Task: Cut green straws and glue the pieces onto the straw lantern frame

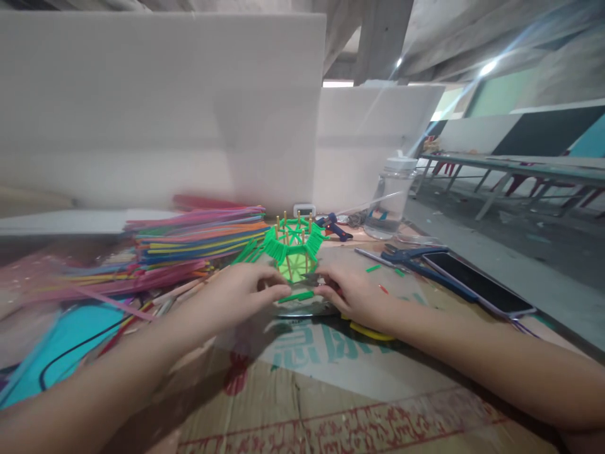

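Note:
Above the table in front of me, a short green pipe cleaner piece (295,296) spans the gap between my hands. My left hand (255,287) has its fingers curled, with the thumb tip at the piece's left end. Thumb and fingers of my right hand (352,291) pinch at the right end. By the right fingertips is a small dark pointed thing (309,276), too blurred to name. Just behind stands a green pipe cleaner model (295,249) with thin upright wooden sticks and a round, light green base. Something yellow (371,331) shows beneath my right hand.
Bundled colourful pipe cleaners (198,243) lie at left, near a turquoise sheet (66,343). A blue glue gun (335,227) and water bottle (388,198) stand behind. Blue-handled pliers (425,261) and a phone (479,284) lie at right. White boards (161,113) wall the back.

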`<move>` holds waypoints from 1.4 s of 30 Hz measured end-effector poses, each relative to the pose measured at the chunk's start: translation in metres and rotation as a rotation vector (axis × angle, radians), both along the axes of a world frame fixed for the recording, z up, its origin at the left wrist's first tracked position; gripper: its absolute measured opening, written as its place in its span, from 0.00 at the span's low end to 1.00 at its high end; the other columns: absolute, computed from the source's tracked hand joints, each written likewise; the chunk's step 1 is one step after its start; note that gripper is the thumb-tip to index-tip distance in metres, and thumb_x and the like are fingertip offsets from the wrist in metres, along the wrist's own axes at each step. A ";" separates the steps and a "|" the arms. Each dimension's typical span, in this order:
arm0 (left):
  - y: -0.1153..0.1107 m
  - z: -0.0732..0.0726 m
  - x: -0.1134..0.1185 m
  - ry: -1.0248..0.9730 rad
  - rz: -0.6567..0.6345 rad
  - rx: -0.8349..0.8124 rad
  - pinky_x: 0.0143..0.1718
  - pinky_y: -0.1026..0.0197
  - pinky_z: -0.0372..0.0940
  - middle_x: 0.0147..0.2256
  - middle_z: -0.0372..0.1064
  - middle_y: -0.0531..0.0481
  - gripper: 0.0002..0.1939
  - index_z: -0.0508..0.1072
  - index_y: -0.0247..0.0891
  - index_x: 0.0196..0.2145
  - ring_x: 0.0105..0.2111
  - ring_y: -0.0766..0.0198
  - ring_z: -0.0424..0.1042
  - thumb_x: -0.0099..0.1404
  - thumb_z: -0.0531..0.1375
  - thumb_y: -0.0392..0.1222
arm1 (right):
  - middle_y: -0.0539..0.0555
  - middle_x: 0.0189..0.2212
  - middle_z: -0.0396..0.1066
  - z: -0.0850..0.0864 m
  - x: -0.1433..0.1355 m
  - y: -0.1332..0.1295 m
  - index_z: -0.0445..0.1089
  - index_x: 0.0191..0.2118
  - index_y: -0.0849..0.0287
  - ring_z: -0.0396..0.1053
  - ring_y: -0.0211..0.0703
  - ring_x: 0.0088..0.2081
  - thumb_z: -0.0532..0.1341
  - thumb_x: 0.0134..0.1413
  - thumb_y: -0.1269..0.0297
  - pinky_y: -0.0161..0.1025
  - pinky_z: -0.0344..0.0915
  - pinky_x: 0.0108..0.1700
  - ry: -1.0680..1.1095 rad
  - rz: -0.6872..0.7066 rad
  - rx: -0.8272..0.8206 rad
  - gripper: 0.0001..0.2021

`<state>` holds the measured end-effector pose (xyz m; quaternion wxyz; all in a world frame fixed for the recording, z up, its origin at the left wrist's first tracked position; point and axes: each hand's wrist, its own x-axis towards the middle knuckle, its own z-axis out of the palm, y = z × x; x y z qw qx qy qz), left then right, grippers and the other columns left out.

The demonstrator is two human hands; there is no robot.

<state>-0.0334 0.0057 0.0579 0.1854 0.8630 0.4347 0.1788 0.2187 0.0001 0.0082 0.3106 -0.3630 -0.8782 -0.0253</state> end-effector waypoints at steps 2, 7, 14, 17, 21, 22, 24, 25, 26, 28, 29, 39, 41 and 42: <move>-0.008 -0.003 0.013 -0.074 0.005 0.045 0.32 0.64 0.61 0.34 0.77 0.53 0.14 0.79 0.46 0.38 0.33 0.61 0.73 0.64 0.57 0.53 | 0.59 0.34 0.75 0.000 -0.002 -0.003 0.69 0.46 0.64 0.71 0.46 0.35 0.53 0.66 0.59 0.39 0.64 0.35 -0.055 0.020 0.033 0.14; -0.014 -0.011 0.023 -0.035 -0.006 0.123 0.31 0.63 0.58 0.30 0.75 0.51 0.15 0.78 0.41 0.32 0.30 0.62 0.69 0.68 0.54 0.48 | 0.60 0.34 0.75 0.004 -0.006 -0.009 0.69 0.45 0.63 0.72 0.47 0.35 0.52 0.67 0.59 0.41 0.64 0.35 -0.168 0.039 0.057 0.14; -0.008 -0.011 0.016 0.050 0.052 0.219 0.30 0.61 0.56 0.29 0.72 0.50 0.20 0.73 0.40 0.29 0.30 0.61 0.69 0.71 0.48 0.50 | 0.59 0.33 0.73 0.019 0.013 0.000 0.69 0.43 0.62 0.69 0.48 0.35 0.52 0.65 0.59 0.42 0.62 0.37 -0.132 -0.020 0.130 0.13; 0.003 -0.018 0.011 0.145 0.077 0.203 0.29 0.60 0.55 0.28 0.73 0.49 0.23 0.75 0.40 0.27 0.29 0.59 0.70 0.71 0.48 0.52 | 0.54 0.28 0.70 0.021 0.027 0.015 0.67 0.42 0.60 0.66 0.44 0.29 0.52 0.65 0.57 0.39 0.59 0.33 0.069 -0.147 0.143 0.13; 0.019 -0.027 0.001 0.202 0.116 0.208 0.30 0.60 0.56 0.31 0.76 0.47 0.19 0.77 0.41 0.32 0.31 0.57 0.72 0.70 0.49 0.48 | 0.56 0.31 0.72 0.019 0.039 0.040 0.67 0.45 0.62 0.68 0.46 0.32 0.52 0.65 0.56 0.39 0.59 0.33 0.149 -0.389 0.016 0.15; 0.022 -0.029 -0.001 0.193 0.118 0.208 0.31 0.61 0.57 0.32 0.76 0.47 0.17 0.77 0.41 0.33 0.32 0.57 0.73 0.69 0.50 0.47 | 0.58 0.34 0.73 0.017 0.040 0.046 0.67 0.47 0.62 0.69 0.48 0.35 0.52 0.65 0.57 0.40 0.60 0.35 0.115 -0.401 -0.019 0.15; 0.028 -0.032 -0.005 0.176 0.125 0.206 0.31 0.61 0.58 0.33 0.77 0.48 0.15 0.77 0.42 0.35 0.34 0.56 0.74 0.68 0.52 0.47 | 0.61 0.41 0.74 0.012 0.043 0.055 0.67 0.51 0.64 0.70 0.51 0.42 0.52 0.65 0.60 0.42 0.62 0.41 0.038 -0.374 -0.072 0.16; 0.030 -0.033 -0.007 0.176 0.131 0.208 0.31 0.61 0.58 0.34 0.77 0.48 0.14 0.78 0.42 0.35 0.34 0.56 0.74 0.67 0.53 0.48 | 0.62 0.44 0.74 0.009 0.045 0.058 0.68 0.52 0.64 0.70 0.51 0.44 0.52 0.65 0.63 0.43 0.62 0.44 0.008 -0.353 -0.091 0.16; 0.032 -0.035 -0.007 0.181 0.138 0.215 0.30 0.61 0.57 0.33 0.77 0.48 0.14 0.78 0.42 0.35 0.33 0.56 0.74 0.67 0.54 0.49 | 0.63 0.46 0.74 0.005 0.046 0.062 0.68 0.53 0.64 0.70 0.51 0.46 0.53 0.64 0.65 0.44 0.62 0.46 -0.014 -0.333 -0.109 0.16; 0.034 -0.040 -0.007 0.177 0.145 0.242 0.30 0.61 0.57 0.32 0.77 0.48 0.16 0.78 0.41 0.34 0.32 0.56 0.74 0.67 0.54 0.50 | 0.62 0.48 0.74 -0.003 0.049 0.068 0.68 0.54 0.64 0.70 0.50 0.48 0.55 0.62 0.69 0.44 0.62 0.49 -0.035 -0.311 -0.143 0.16; 0.035 -0.044 -0.006 0.156 0.141 0.257 0.31 0.61 0.58 0.32 0.77 0.48 0.16 0.78 0.41 0.34 0.32 0.56 0.74 0.67 0.54 0.50 | 0.62 0.48 0.74 -0.007 0.051 0.070 0.69 0.54 0.64 0.70 0.50 0.48 0.56 0.61 0.69 0.44 0.63 0.49 -0.040 -0.307 -0.161 0.16; 0.044 -0.077 0.007 -0.004 0.161 0.338 0.40 0.60 0.65 0.35 0.77 0.46 0.15 0.78 0.38 0.40 0.37 0.57 0.75 0.69 0.55 0.48 | 0.60 0.40 0.74 -0.028 0.059 0.083 0.72 0.47 0.63 0.71 0.48 0.40 0.60 0.58 0.67 0.42 0.66 0.43 -0.004 -0.354 -0.202 0.13; 0.045 -0.077 0.007 -0.014 0.155 0.343 0.41 0.60 0.65 0.36 0.77 0.47 0.13 0.78 0.38 0.40 0.37 0.58 0.75 0.69 0.55 0.45 | 0.60 0.39 0.74 -0.028 0.059 0.082 0.72 0.47 0.63 0.71 0.48 0.39 0.59 0.58 0.66 0.42 0.66 0.42 -0.003 -0.343 -0.199 0.13; 0.045 -0.077 0.007 -0.009 0.151 0.348 0.42 0.60 0.65 0.36 0.77 0.47 0.12 0.78 0.39 0.39 0.38 0.58 0.75 0.68 0.55 0.43 | 0.60 0.39 0.74 -0.028 0.059 0.082 0.71 0.47 0.63 0.71 0.48 0.39 0.59 0.58 0.66 0.43 0.66 0.42 -0.003 -0.337 -0.196 0.13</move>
